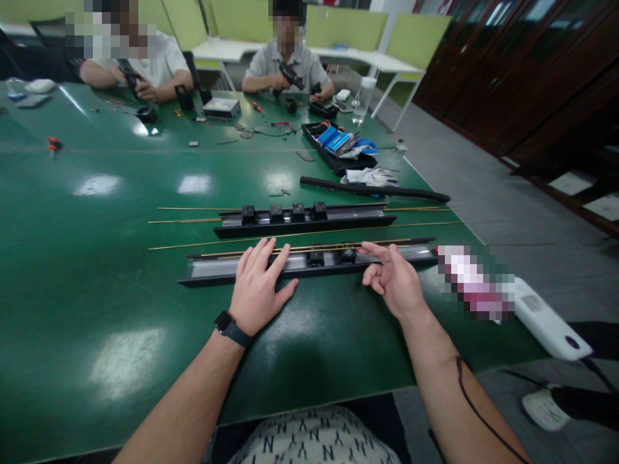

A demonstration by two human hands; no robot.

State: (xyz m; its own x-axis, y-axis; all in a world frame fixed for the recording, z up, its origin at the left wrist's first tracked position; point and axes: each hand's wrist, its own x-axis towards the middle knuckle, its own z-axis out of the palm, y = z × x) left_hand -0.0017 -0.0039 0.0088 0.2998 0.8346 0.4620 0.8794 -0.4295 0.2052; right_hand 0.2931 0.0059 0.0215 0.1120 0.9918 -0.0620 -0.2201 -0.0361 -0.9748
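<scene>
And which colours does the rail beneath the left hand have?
The rail has black edges and a silver-grey inside, best seen in the head view.

Head camera looks forward, down over table (309, 316).

2 forearms (186, 396) reach forward: left hand (258, 287) palm down, fingers spread; right hand (399, 283) turned inward, lower fingers curled.

Glossy, smooth table (120, 290) under brassy, metal-looking rods (164, 247)
At two o'clock, cloth gloves (370, 176) and a glossy, wood-look cabinet (483, 64); at one, a clear, smooth cup (363, 103).
</scene>
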